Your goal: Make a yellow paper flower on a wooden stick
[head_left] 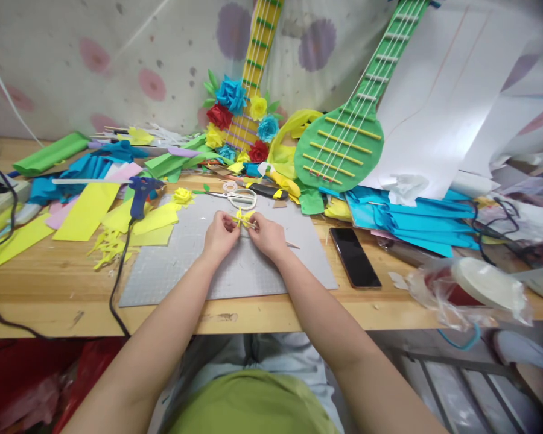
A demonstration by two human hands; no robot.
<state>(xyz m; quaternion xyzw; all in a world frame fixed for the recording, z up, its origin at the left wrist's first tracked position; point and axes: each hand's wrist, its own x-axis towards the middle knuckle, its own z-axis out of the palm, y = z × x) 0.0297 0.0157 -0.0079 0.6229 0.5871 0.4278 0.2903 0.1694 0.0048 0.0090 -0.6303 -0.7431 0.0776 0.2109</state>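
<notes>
Both my hands meet over the grey cutting mat [172, 265] on the wooden table. My left hand [220, 234] and my right hand [266, 234] each pinch a small yellow paper piece [243, 218], shaped like a little flower, held between their fingertips just above the mat. A thin stick pokes out to the right under my right hand. White-handled scissors [241, 196] lie just beyond my hands. A finished yellow paper flower [183, 195] sits at the mat's far left corner.
A blue glue gun [139, 191] with a black cord stands left of the mat among yellow paper strips [87, 210]. A black phone [355, 257] lies right of it. Paper guitars [339, 147], paper flowers [231, 95] and blue paper [411, 217] crowd the back; a plastic-wrapped roll [479, 286] sits right.
</notes>
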